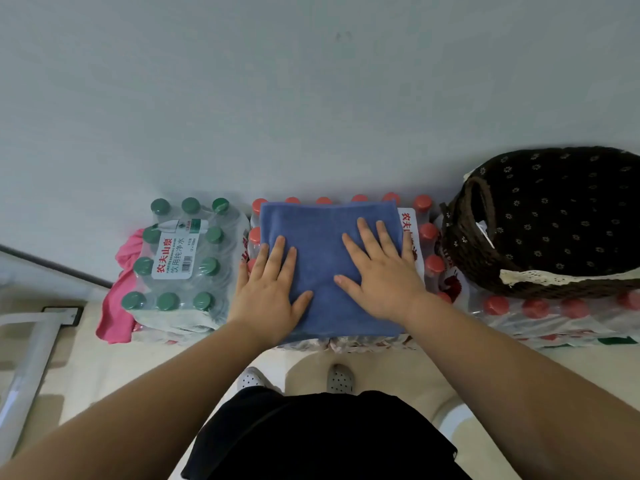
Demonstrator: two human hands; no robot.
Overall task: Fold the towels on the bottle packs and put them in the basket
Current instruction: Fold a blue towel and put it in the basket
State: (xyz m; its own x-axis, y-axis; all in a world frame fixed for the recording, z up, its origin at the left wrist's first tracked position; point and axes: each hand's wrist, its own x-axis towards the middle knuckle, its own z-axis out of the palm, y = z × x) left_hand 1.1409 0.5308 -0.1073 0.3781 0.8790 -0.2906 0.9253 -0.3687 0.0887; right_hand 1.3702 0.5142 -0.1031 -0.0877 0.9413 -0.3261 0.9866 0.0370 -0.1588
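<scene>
**Blue towel pressed flat on the red-capped pack**

Blue towel (329,265) lies folded on the red-capped bottle pack (427,237), left hand (268,289) and right hand (377,271) flat on it, fingers spread. Lifting carelessly could undo the fold (nothing pins it). Dark wicker basket (540,220) seems empty; a pink towel (117,296) waits by the green-capped pack (180,258).

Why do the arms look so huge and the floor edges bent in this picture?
Head view: the wide-angle lens stretches what is near the frame's edge, so both forearms balloon and the wall line bows. The light is soft and even, with faint shadows under the left hand and right hand on the blue towel. The basket looks slightly soft.
</scene>
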